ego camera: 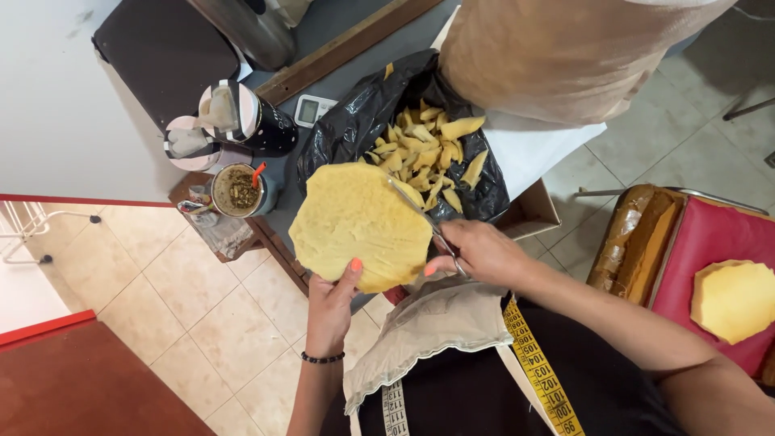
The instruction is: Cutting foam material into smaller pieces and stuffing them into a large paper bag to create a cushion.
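yellow foam disc point(359, 226) pinched in left hand point(329, 311) fingers — scissors point(428, 222) gripped in right hand point(476, 252) fingers

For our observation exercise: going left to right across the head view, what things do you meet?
Striped pink cup → round cup of green herbs with a straw → round yellow foam piece held in both hands → second yellow foam piece on the red cushion.

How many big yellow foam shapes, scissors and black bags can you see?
Big yellow foam shapes: 2, one held in the left hand at, one on the red seat
Scissors: 1, in the right hand
Black bags: 1, holding small yellow offcuts
Total: 4
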